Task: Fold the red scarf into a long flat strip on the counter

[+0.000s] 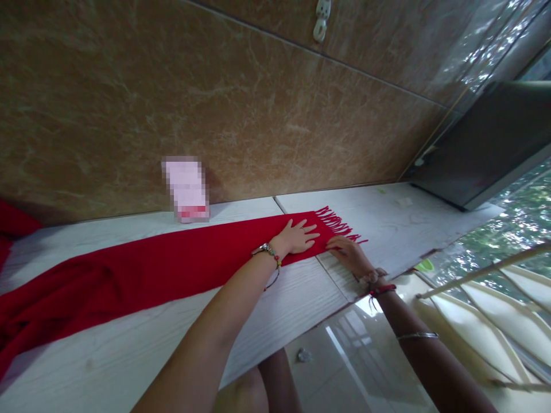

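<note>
A long red scarf (163,264) with a fringed end (338,225) lies stretched across a white wood-grain table (129,350). My left hand (297,235) rests flat on the scarf near the fringe, fingers spread and open. My right hand (349,252) presses on the scarf's lower corner beside the fringe, fingers extended flat. The scarf's far left part is bunched in folds (38,310). Both wrists wear bracelets.
A small pink-and-white pixelated object (186,189) stands against the brown tiled wall (215,97). A dark panel (486,149) leans at the right. A wall hook (321,20) hangs above. Glossy floor (357,355) and a pale rack (486,298) lie beyond the table's edge.
</note>
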Demonstrator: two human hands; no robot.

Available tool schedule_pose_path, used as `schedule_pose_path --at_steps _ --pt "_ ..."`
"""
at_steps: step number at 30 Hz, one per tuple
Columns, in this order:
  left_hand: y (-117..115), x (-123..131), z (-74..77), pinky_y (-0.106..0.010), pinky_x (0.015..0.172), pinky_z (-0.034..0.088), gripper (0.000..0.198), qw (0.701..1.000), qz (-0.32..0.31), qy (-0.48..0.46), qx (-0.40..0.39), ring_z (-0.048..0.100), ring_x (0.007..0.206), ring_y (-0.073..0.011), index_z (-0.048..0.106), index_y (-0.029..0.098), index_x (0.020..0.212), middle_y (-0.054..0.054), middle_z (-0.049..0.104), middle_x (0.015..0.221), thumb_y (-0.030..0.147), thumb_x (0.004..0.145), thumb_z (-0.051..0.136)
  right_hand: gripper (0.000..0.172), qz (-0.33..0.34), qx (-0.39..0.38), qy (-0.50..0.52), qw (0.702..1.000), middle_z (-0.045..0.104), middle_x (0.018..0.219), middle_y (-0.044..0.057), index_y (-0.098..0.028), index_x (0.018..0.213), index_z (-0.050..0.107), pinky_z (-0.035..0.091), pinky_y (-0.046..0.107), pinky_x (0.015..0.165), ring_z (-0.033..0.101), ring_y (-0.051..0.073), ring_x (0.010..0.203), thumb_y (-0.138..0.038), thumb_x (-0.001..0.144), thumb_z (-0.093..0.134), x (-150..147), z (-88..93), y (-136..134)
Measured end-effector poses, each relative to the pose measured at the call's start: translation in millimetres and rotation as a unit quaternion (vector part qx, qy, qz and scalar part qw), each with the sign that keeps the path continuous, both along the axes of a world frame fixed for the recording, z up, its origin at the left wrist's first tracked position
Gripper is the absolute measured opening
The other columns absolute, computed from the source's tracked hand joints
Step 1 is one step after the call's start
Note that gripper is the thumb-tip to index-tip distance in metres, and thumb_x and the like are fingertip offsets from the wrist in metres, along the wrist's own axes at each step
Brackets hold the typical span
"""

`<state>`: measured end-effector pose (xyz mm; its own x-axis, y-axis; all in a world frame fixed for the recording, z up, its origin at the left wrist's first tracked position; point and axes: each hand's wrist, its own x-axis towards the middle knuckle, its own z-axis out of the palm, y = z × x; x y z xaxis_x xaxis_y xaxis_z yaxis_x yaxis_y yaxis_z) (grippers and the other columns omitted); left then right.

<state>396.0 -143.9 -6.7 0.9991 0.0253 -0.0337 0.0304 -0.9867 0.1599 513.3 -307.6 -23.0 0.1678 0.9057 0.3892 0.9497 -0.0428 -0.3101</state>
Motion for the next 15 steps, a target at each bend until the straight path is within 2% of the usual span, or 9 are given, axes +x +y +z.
schedule_pose_path --at_steps 1,3,7,10,12,15 --pt "1 5 -0.2 -0.056 0.101 0.014 0.042 1.000 -0.009 0.012 -0.006 0.015 0.131 -0.0228 0.031 0.032 0.130 0.004 0.023 0.142 0.036 0.089 0.025 0.024 0.000 0.006 0.004 1.000 0.063 0.082 0.005 -0.030 0.080 0.065 0.050 0.038 0.074 0.059 0.021 0.080 -0.027 0.084 0.041 2 -1.4 0" --pt "8 14 -1.6 -0.053 0.102 0.015 0.042 1.000 0.013 0.020 -0.008 0.017 0.130 -0.0216 0.030 0.033 0.130 0.005 0.022 0.142 0.038 0.089 0.025 0.024 0.006 0.019 0.008 1.000 0.063 0.079 0.005 -0.027 0.077 0.065 0.051 0.037 0.071 0.059 0.020 0.076 -0.027 0.084 0.042 5 -4.6 0" --pt "38 18 -6.0 -0.051 0.102 0.016 0.045 0.992 0.127 0.005 0.007 0.019 0.129 -0.0238 0.031 0.027 0.131 0.000 0.024 0.142 0.039 0.088 0.025 0.023 0.025 0.044 0.011 0.999 0.063 0.076 0.006 -0.022 0.075 0.065 0.051 0.035 0.067 0.060 0.019 0.074 -0.026 0.083 0.044 11 -10.9 1" --pt "51 19 -8.0 -0.054 0.102 0.011 0.047 0.983 0.180 -0.015 0.022 0.016 0.130 -0.0273 0.030 0.020 0.132 -0.007 0.024 0.142 0.037 0.089 0.023 0.022 0.033 0.065 0.010 0.997 0.063 0.075 0.007 -0.020 0.074 0.065 0.050 0.032 0.065 0.060 0.018 0.072 -0.025 0.082 0.046 12 -13.9 2" --pt "47 24 -8.7 -0.049 0.104 0.008 0.048 0.986 0.162 -0.039 0.029 0.013 0.131 -0.0244 0.028 0.020 0.133 -0.006 0.021 0.143 0.037 0.088 0.024 0.020 0.035 0.078 0.006 0.996 0.063 0.075 0.007 -0.019 0.075 0.065 0.050 0.031 0.064 0.060 0.017 0.071 -0.023 0.082 0.047 11 -14.5 2" --pt "30 37 -9.5 -0.042 0.106 0.010 0.046 0.997 0.025 -0.066 0.020 0.012 0.131 -0.0185 0.028 0.025 0.133 0.000 0.020 0.144 0.036 0.088 0.026 0.017 0.034 0.093 -0.009 0.995 0.063 0.075 0.006 -0.020 0.076 0.065 0.050 0.030 0.063 0.060 0.017 0.070 -0.019 0.080 0.049 8 -13.4 2"
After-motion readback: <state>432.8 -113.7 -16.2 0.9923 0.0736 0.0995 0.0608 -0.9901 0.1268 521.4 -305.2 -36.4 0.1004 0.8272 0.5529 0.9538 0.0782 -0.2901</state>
